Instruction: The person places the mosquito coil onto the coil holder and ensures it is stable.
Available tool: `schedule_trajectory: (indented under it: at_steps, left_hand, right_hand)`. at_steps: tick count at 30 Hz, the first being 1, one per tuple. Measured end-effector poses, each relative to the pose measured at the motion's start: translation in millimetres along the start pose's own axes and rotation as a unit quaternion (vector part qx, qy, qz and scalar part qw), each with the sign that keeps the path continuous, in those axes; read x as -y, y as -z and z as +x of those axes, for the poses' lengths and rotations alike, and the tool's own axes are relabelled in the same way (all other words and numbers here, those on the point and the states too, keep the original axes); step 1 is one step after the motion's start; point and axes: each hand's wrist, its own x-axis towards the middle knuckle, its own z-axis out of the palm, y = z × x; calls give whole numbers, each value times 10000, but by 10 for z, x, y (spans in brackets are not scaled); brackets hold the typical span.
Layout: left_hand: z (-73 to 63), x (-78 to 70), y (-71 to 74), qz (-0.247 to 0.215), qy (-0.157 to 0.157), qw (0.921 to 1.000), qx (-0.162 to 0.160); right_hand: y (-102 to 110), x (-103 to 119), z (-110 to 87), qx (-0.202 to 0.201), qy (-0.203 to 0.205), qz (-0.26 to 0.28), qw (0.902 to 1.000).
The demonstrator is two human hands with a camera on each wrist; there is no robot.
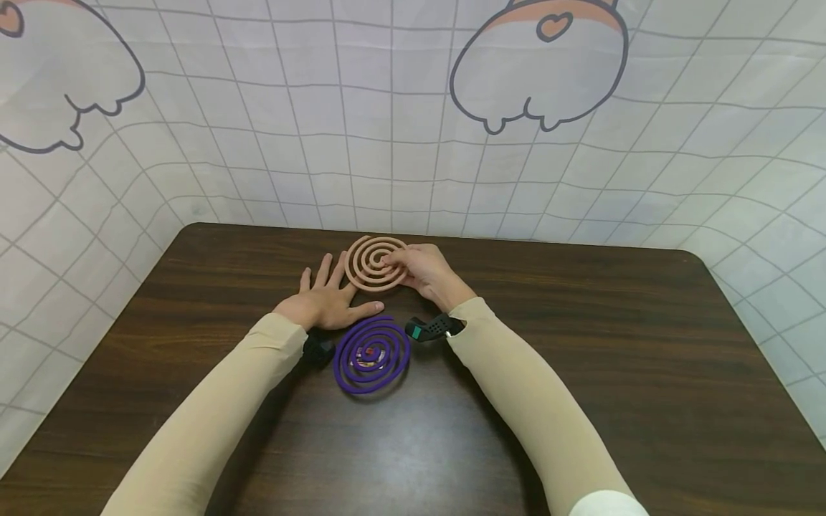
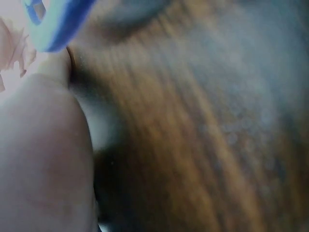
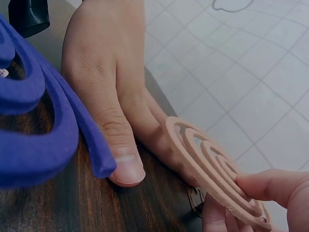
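Note:
A beige mosquito coil (image 1: 376, 264) is held tilted near the table's back edge. My right hand (image 1: 426, 272) pinches it near its centre, thumb on top and fingers beneath, as the right wrist view shows. My left hand (image 1: 323, 301) rests flat on the table with its fingers spread, fingertips beside the beige coil's left rim. A purple mosquito coil (image 1: 342, 373) stands nearer to me, raised a little above the table. Its outer end lies close to my left thumb (image 3: 128, 169); contact cannot be told. In the left wrist view the purple coil (image 2: 63, 24) is blurred.
A small colourful object (image 1: 369, 358) shows through the purple coil's middle. Under the beige coil is a small dark piece (image 3: 197, 207), mostly hidden. The brown wooden table (image 1: 613, 373) meets a white gridded cloth (image 1: 413, 165) behind. Black straps (image 1: 432, 328) circle my wrists.

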Motion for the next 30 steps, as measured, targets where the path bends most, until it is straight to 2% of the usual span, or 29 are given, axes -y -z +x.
schedule_trajectory:
  at_steps: [12,30]
  left_hand:
    - [5,-3,-1,-51,-42,10000,-19]
    - [0,-3,3,-73,-28,10000,2]
  right_hand:
    - [21,24,-16,87,18,-57,9999]
    - [78,29,66,264,-134,-268,9992]
